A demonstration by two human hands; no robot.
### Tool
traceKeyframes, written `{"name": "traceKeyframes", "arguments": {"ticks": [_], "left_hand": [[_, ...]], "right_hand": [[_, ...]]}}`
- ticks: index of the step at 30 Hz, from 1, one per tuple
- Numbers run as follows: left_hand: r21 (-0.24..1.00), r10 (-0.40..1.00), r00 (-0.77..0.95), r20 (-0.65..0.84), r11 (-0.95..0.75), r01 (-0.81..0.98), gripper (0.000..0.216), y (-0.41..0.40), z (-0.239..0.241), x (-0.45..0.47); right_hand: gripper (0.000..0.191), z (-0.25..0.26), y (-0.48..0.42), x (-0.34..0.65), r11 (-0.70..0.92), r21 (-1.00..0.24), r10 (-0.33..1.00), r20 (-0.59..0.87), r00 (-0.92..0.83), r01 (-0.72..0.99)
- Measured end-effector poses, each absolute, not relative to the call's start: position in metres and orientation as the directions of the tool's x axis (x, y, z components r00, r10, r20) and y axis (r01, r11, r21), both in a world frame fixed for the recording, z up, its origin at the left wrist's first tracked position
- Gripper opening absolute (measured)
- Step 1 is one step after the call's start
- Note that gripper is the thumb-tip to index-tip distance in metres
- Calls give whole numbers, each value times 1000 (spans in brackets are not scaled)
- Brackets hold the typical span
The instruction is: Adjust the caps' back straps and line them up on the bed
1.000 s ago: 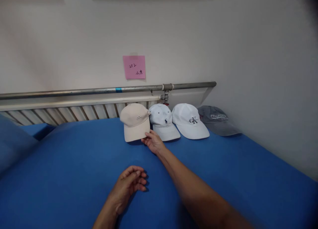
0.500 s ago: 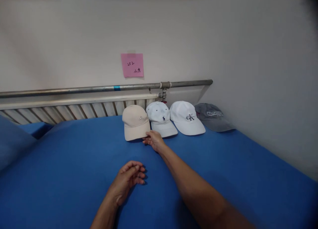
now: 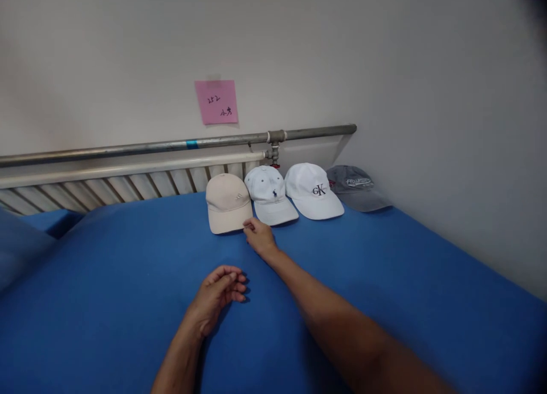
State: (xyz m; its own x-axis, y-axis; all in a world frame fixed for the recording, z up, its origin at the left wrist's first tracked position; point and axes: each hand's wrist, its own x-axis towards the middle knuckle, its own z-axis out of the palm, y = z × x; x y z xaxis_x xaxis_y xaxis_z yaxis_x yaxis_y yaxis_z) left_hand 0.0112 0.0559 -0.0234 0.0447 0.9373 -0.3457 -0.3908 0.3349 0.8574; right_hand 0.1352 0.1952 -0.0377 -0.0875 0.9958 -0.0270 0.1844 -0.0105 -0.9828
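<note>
Four caps lie in a row at the far edge of the blue mattress (image 3: 128, 280): a beige cap (image 3: 226, 203), a pale blue cap (image 3: 270, 192), a white cap with black letters (image 3: 314, 192) and a grey cap (image 3: 356, 186). My right hand (image 3: 259, 237) reaches forward, and its fingertips pinch the right front corner of the beige cap's brim. The beige cap lies flat, close beside the pale blue one. My left hand (image 3: 217, 294) rests on the mattress nearer to me, with its fingers loosely curled and nothing in it.
A metal pipe (image 3: 128, 149) and a white radiator (image 3: 106, 183) run along the wall behind the caps. A pink sticky note (image 3: 216, 101) hangs on the wall. A wall borders the mattress on the right. A blue pillow (image 3: 21, 246) lies at the left.
The beige cap was tilted up against the pale blue cap and now lies flat beside it. My right hand has drawn back to the brim's corner. The view has shifted slightly.
</note>
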Motion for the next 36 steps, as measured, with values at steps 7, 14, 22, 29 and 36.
{"name": "traceKeyframes", "arguments": {"ticks": [7, 14, 22, 29, 36], "left_hand": [[855, 942, 67, -328, 326, -404, 14, 58, -25, 9], [907, 948, -129, -289, 229, -353, 3, 55, -18, 12], [983, 803, -577, -149, 186, 4, 10, 13, -21, -22], [852, 544, -812, 213, 303, 426, 42, -112, -13, -75], [469, 425, -779, 461, 629, 620, 41, -164, -9, -110]], "right_hand": [[11, -47, 190, 139, 186, -925, 981, 156, -116, 333], [10, -39, 135, 151, 303, -903, 934, 219, -282, 304], [23, -34, 79, 173, 345, -867, 882, 168, -439, 360], [19, -25, 50, 195, 366, -863, 844, 150, -516, 349], [16, -28, 46, 202, 347, -891, 827, 144, -543, 292]]}}
